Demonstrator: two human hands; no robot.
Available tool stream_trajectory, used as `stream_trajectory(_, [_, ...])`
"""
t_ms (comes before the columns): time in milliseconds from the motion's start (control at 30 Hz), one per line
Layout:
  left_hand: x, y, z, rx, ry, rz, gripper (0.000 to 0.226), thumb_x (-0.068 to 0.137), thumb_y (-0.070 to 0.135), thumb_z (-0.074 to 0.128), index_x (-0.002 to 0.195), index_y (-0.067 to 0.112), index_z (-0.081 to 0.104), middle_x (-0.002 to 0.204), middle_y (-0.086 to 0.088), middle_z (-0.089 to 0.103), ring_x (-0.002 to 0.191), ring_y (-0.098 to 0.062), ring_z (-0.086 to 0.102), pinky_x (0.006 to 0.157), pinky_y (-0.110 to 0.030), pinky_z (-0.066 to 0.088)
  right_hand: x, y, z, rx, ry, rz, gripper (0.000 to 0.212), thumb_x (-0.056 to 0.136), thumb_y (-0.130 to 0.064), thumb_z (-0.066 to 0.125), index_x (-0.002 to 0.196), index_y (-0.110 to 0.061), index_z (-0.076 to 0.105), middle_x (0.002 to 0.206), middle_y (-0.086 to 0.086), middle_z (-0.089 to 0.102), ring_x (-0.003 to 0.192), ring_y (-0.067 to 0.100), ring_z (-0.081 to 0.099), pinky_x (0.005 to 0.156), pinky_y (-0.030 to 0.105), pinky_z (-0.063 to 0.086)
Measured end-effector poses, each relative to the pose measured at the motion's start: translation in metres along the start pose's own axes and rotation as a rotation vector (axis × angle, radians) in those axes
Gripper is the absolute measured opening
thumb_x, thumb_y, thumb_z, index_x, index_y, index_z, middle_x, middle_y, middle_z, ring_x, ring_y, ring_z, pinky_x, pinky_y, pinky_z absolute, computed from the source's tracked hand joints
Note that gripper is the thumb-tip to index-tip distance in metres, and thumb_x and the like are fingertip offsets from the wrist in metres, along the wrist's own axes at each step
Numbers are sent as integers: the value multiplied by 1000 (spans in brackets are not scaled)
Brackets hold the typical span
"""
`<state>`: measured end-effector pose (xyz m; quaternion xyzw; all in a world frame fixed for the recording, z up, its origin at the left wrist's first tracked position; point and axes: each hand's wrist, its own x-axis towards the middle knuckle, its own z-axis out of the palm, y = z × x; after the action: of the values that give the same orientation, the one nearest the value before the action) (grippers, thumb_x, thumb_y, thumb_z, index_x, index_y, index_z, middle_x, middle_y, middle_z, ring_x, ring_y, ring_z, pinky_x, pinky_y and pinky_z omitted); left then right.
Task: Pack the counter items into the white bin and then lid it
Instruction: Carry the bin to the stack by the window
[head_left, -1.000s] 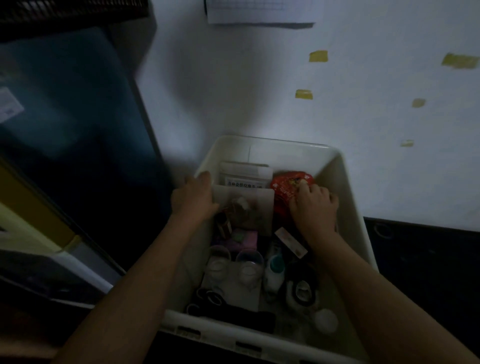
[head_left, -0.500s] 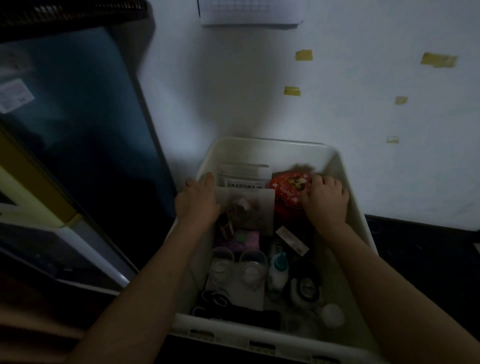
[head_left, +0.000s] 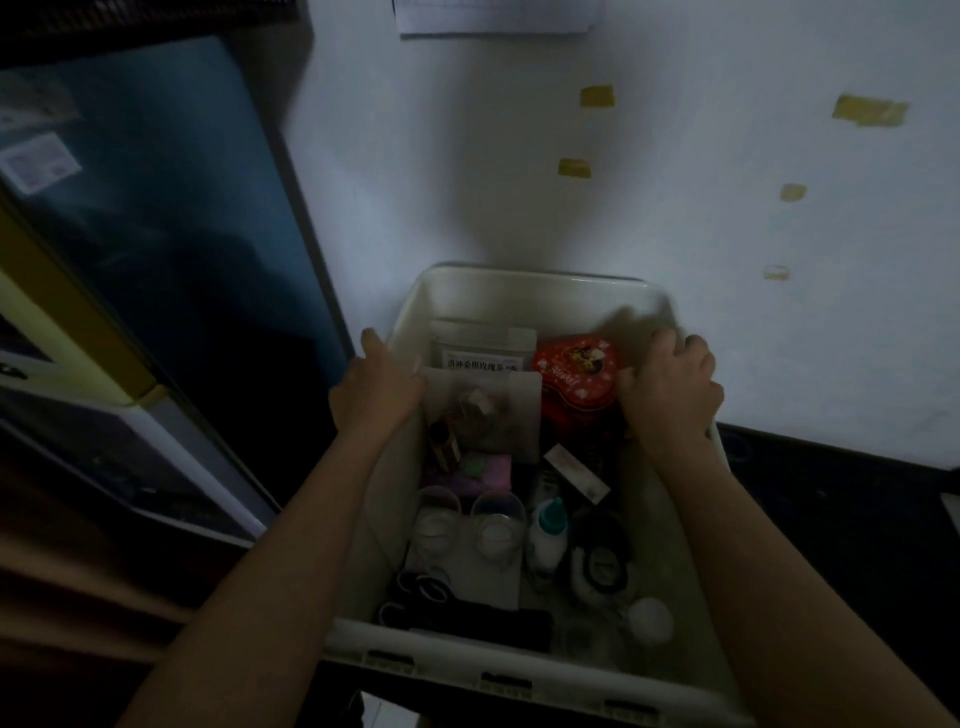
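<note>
The white bin (head_left: 530, 280) stands against the wall with no lid on it. My left hand (head_left: 374, 397) grips its left rim, thumb on the outside. My right hand (head_left: 670, 395) curls over the right rim beside a red heart-shaped tin (head_left: 574, 379). Inside lie a white labelled pouch (head_left: 483, 345), a clear bag (head_left: 485, 415), a pink item (head_left: 485, 470), two clear glasses (head_left: 467, 527), a small bottle with a teal cap (head_left: 548, 530) and dark straps near the front. No lid is in view.
A tall blue-fronted cabinet (head_left: 171, 218) stands close on the left of the bin. The white wall (head_left: 727, 208) behind carries bits of yellow tape. A dark surface (head_left: 841, 509) runs to the right of the bin.
My right hand has left the red tin and moved out to the bin's right rim. My left hand has shifted outward onto the left rim.
</note>
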<state>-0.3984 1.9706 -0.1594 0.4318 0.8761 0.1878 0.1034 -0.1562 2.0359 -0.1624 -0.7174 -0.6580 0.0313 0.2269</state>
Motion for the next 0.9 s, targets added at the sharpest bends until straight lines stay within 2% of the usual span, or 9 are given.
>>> stream_trajectory(100, [2, 2, -1, 19, -36, -30, 68, 87, 45, 49, 140, 10, 24, 135, -18, 48, 117, -35, 53, 87, -40, 43, -5, 8, -6, -24, -115, 27, 50, 86, -23, 53, 129, -3, 36, 128, 19, 42, 117, 37, 44, 89, 50, 42])
stream_trajectory(200, [7, 1, -5, -71, -115, -104, 64, 88, 42, 51, 137, 5, 34, 136, -17, 48, 119, -34, 52, 91, -38, 44, -15, 22, -13, -39, -199, 40, 57, 89, -24, 52, 136, -3, 29, 130, 18, 40, 116, 38, 46, 85, 45, 44])
stream_trajectory(333, [12, -5, -10, -237, -173, -109, 48, 86, 26, 56, 124, -2, 49, 123, -23, 56, 108, -36, 58, 90, -40, 51, -23, 37, -16, 1, -212, 59, 55, 95, -31, 44, 141, -9, 23, 125, 22, 46, 107, 42, 54, 81, 44, 45])
stream_trajectory(467, [2, -8, -13, -158, -165, -72, 41, 86, 18, 56, 120, -6, 53, 118, -24, 58, 105, -38, 59, 80, -35, 49, -21, 40, -14, 73, -223, 121, 45, 95, -33, 45, 127, -4, 33, 121, 27, 49, 105, 43, 54, 82, 45, 45])
stream_trajectory(567, [-6, -11, -16, -151, -156, -76, 39, 86, 16, 55, 119, -5, 54, 117, -24, 58, 104, -37, 59, 81, -36, 50, -21, 39, -14, 106, -251, 141, 39, 95, -32, 47, 118, -2, 39, 120, 28, 50, 106, 43, 53, 84, 45, 45])
stream_trajectory(667, [-18, -17, -18, -118, -139, -98, 35, 87, 14, 53, 118, -4, 53, 115, -22, 59, 101, -36, 59, 77, -35, 48, -24, 39, -17, 134, -287, 137, 30, 93, -22, 51, 114, -2, 41, 117, 26, 51, 104, 42, 54, 82, 44, 45])
stream_trajectory(733, [-27, -22, -20, -106, -130, -112, 33, 88, 13, 52, 117, -4, 53, 112, -21, 58, 100, -35, 58, 75, -34, 44, -27, 39, -20, 132, -303, 125, 26, 93, -13, 47, 114, -1, 41, 118, 26, 51, 106, 42, 54, 84, 44, 45])
stream_trajectory(833, [-44, -32, -23, -101, -132, -128, 30, 89, 10, 49, 115, -5, 52, 85, -11, 53, 75, -25, 53, 69, -31, 39, -32, 39, -25, 122, -337, 74, 32, 91, -10, 46, 121, 0, 41, 122, 26, 51, 111, 41, 52, 88, 46, 45])
stream_trajectory(900, [-57, -41, -26, -51, -151, -124, 29, 89, 9, 48, 115, -4, 52, 84, -9, 52, 70, -20, 49, 68, -31, 40, -33, 41, -27, 129, -356, 27, 35, 91, -10, 47, 124, -1, 41, 122, 26, 51, 110, 42, 52, 89, 49, 46])
